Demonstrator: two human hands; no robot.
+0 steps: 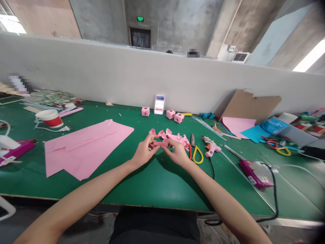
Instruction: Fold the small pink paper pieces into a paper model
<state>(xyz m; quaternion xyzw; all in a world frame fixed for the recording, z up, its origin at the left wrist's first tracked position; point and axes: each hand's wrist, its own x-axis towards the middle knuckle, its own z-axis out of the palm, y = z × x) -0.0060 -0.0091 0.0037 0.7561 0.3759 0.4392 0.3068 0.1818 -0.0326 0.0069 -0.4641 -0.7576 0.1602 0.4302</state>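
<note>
Both hands meet above the green table, pinching a small pink folded paper bow between them. My left hand grips its left end with thumb and fingers closed. My right hand holds the right end the same way. Just behind the bow lies a heap of pink paper scraps. Yellow-handled scissors and a pink glue gun lie right of my right hand.
A large pink paper sheet lies at left. Three pink paper cubes stand by the grey partition. A magenta glue gun with black cord is at right, another at far left. A red-white tub, cardboard, blue and pink paper lie around.
</note>
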